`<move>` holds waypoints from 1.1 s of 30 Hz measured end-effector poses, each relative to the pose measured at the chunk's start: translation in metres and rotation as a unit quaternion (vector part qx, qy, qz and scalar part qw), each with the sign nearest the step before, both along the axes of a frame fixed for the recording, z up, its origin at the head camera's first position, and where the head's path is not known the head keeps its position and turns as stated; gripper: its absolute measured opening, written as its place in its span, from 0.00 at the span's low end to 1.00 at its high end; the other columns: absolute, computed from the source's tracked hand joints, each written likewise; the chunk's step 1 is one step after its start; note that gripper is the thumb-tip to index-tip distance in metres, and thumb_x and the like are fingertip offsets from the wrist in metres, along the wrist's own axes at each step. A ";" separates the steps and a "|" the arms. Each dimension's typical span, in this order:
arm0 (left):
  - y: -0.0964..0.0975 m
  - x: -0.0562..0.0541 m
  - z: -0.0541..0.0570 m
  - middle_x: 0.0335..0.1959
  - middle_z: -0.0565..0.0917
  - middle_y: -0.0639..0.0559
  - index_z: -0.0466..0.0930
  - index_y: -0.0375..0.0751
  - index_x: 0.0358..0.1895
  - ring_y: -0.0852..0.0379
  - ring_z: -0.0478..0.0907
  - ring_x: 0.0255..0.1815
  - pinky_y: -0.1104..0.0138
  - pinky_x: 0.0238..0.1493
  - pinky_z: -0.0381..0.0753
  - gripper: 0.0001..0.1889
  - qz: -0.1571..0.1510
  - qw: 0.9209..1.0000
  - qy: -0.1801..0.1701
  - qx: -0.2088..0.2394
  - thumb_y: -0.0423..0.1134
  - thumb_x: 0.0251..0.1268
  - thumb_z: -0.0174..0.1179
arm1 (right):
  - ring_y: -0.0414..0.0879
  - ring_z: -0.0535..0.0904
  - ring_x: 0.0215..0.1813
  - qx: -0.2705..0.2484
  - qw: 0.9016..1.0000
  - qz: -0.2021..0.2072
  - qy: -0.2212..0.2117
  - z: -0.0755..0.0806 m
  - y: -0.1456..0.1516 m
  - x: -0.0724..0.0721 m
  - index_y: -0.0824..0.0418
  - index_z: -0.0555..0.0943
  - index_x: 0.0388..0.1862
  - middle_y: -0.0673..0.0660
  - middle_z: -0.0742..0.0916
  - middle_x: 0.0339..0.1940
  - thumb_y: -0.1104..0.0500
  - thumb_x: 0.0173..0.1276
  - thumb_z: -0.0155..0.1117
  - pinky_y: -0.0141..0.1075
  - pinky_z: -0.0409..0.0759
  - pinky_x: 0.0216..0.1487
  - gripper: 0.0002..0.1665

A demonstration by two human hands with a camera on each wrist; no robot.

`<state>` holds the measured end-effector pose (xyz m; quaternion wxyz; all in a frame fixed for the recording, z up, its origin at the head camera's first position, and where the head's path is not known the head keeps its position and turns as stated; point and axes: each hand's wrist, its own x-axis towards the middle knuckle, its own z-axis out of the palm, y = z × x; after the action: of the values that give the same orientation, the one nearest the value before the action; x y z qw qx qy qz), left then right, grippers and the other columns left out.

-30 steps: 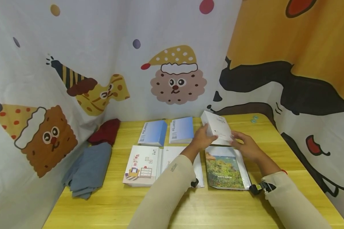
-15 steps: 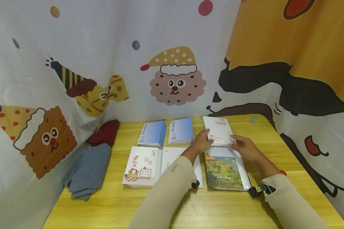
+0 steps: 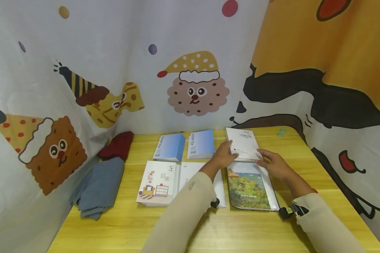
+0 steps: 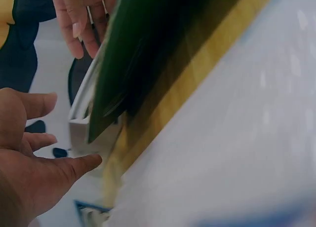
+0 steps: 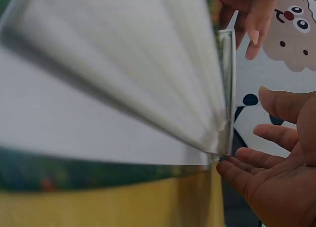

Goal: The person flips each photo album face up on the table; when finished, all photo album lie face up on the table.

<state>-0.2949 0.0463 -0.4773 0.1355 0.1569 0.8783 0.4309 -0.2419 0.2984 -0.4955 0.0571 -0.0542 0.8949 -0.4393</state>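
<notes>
A thick white album (image 3: 243, 143) lies at the back right of the table, dark print on its cover. My left hand (image 3: 222, 154) is at its left side, thumb over the near cover edge in the head view; the left wrist view shows the fingers extended around its end. My right hand (image 3: 273, 163) is at the near right corner, its fingers (image 5: 247, 175) loosely straight beside the album's end in the right wrist view. Just in front lies a photo album (image 3: 248, 189) with a garden picture; its pages (image 5: 123, 64) fill much of the right wrist view.
Two blue Polaroid albums (image 3: 169, 146) stand in the back row. In front of them lie a white album with a room drawing (image 3: 156, 182) and another white one (image 3: 190, 170), partly under my left sleeve. Grey cloth (image 3: 99, 186) and dark red cloth (image 3: 117, 146) lie left. Small teal rings (image 3: 281, 132) lie back right.
The white album was tilted up between both hands and has come down flat behind the garden photo album. Both hands stay at its sides, with only slight shifts of the fingers.
</notes>
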 end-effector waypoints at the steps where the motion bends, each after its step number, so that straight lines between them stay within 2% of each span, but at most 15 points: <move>1: -0.002 0.001 0.003 0.93 0.52 0.45 0.52 0.50 0.91 0.43 0.51 0.93 0.45 0.90 0.59 0.38 -0.003 1.000 0.002 -0.001 0.48 0.87 0.57 | 0.80 0.59 0.86 0.003 1.000 0.002 0.002 0.002 0.000 0.001 0.67 0.59 0.89 0.74 0.62 0.89 0.51 0.85 0.64 0.74 0.68 0.79 0.44; 4: -0.011 0.003 0.012 0.93 0.47 0.42 0.50 0.49 0.91 0.41 0.48 0.94 0.42 0.90 0.56 0.39 -0.013 1.000 0.014 0.004 0.46 0.86 0.57 | 0.80 0.58 0.86 0.006 1.000 0.013 0.008 0.010 0.000 0.003 0.66 0.59 0.89 0.74 0.61 0.89 0.50 0.85 0.63 0.75 0.68 0.78 0.44; 8: -0.030 0.002 0.025 0.93 0.46 0.39 0.49 0.48 0.91 0.38 0.47 0.93 0.41 0.90 0.55 0.40 -0.013 0.999 0.037 0.011 0.44 0.85 0.59 | 0.79 0.54 0.88 0.013 0.999 0.034 0.020 0.024 -0.008 -0.001 0.66 0.59 0.89 0.74 0.59 0.90 0.49 0.85 0.63 0.77 0.62 0.80 0.45; 12: -0.056 -0.003 0.037 0.93 0.47 0.40 0.49 0.50 0.91 0.37 0.48 0.93 0.41 0.90 0.55 0.42 0.004 0.998 0.060 0.008 0.46 0.84 0.61 | 0.76 0.52 0.89 0.021 0.997 0.060 0.034 0.037 -0.023 -0.010 0.66 0.60 0.89 0.73 0.60 0.90 0.50 0.85 0.64 0.75 0.60 0.82 0.43; 16: -0.084 -0.010 0.043 0.93 0.49 0.42 0.50 0.50 0.91 0.37 0.49 0.93 0.41 0.91 0.54 0.42 0.022 0.998 0.062 0.013 0.46 0.83 0.62 | 0.76 0.54 0.89 0.012 0.995 0.087 0.037 0.046 -0.045 -0.020 0.65 0.62 0.88 0.73 0.61 0.90 0.50 0.85 0.64 0.73 0.61 0.83 0.42; 19: -0.102 -0.015 0.042 0.93 0.50 0.42 0.51 0.49 0.91 0.37 0.49 0.93 0.40 0.90 0.53 0.42 0.025 0.998 0.059 0.006 0.44 0.82 0.63 | 0.76 0.56 0.88 0.007 0.994 0.102 0.029 0.049 -0.065 -0.028 0.63 0.61 0.89 0.73 0.61 0.90 0.49 0.85 0.63 0.73 0.63 0.82 0.42; 24: -0.119 -0.018 0.036 0.92 0.51 0.35 0.54 0.44 0.90 0.36 0.48 0.93 0.40 0.90 0.54 0.44 0.022 0.998 0.045 -0.049 0.45 0.79 0.67 | 0.72 0.54 0.90 -0.012 0.992 0.128 0.004 0.050 -0.098 -0.039 0.60 0.59 0.90 0.69 0.60 0.91 0.48 0.86 0.62 0.72 0.64 0.82 0.43; 30: -0.122 -0.019 0.029 0.91 0.55 0.35 0.57 0.44 0.89 0.36 0.52 0.92 0.44 0.91 0.54 0.43 0.030 0.995 -0.004 -0.095 0.44 0.78 0.69 | 0.70 0.53 0.91 -0.044 0.988 0.139 -0.043 0.044 -0.130 -0.053 0.61 0.55 0.91 0.66 0.56 0.93 0.53 0.87 0.59 0.69 0.62 0.85 0.42; 33: -0.119 -0.022 0.021 0.89 0.58 0.34 0.59 0.43 0.88 0.36 0.55 0.91 0.46 0.91 0.56 0.42 0.030 0.992 -0.001 -0.123 0.44 0.78 0.68 | 0.71 0.54 0.91 -0.058 0.986 0.145 -0.058 0.038 -0.140 -0.058 0.64 0.54 0.91 0.69 0.56 0.92 0.55 0.88 0.57 0.67 0.62 0.86 0.42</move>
<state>-0.3173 -0.0732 -0.4564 0.1420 0.1122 0.9287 0.3236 -0.2998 0.1584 -0.4578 0.1691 -0.1614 0.8456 -0.4799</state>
